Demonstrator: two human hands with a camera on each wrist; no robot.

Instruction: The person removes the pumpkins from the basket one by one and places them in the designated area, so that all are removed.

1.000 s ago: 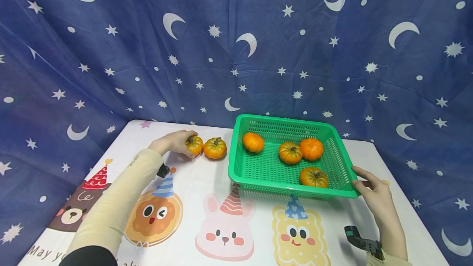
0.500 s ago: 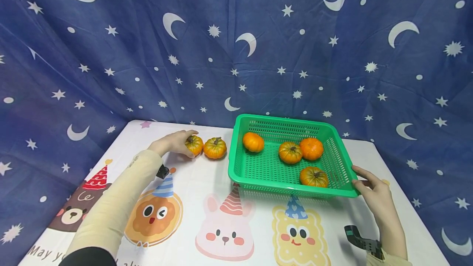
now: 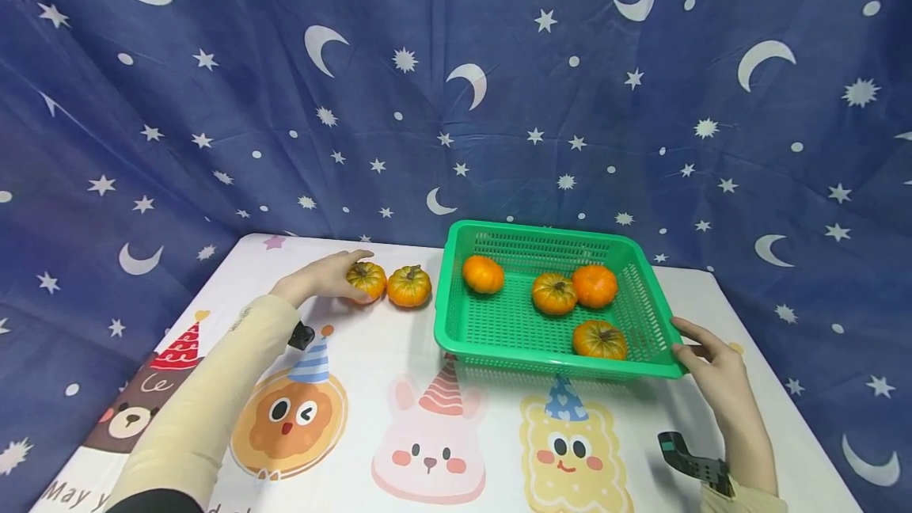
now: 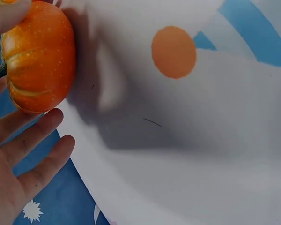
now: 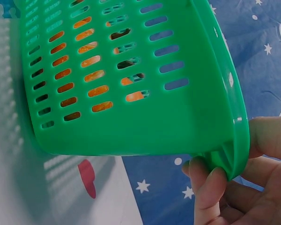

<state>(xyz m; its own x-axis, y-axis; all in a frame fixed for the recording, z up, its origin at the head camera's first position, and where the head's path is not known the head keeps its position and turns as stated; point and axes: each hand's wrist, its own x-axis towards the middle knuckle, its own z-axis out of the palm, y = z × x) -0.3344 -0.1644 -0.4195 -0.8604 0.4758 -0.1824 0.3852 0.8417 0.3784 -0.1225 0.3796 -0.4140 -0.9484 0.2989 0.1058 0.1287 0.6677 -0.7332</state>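
Observation:
My left hand (image 3: 329, 275) holds a small orange pumpkin (image 3: 366, 283) on the table, left of the basket. In the left wrist view the thumb lies on one side of this pumpkin (image 4: 40, 58), and the fingers reach to its other side. A second mini pumpkin (image 3: 409, 286) sits just right of it. My right hand (image 3: 716, 374) grips the right front corner of a green plastic basket (image 3: 556, 359). Seen from the right wrist, fingers curl under the basket's rim (image 5: 241, 131) with the thumb against its outside. Several pumpkins (image 3: 554, 294) lie inside the basket.
A white cloth printed with cartoon animals and food covers the table (image 3: 349, 434). Behind it hangs a dark blue curtain (image 3: 399, 101) with moons and stars. The basket stands close to the table's back edge.
The head view has shifted a little, so everything appears slightly further left. Both hands keep their holds on the pumpkin and the basket.

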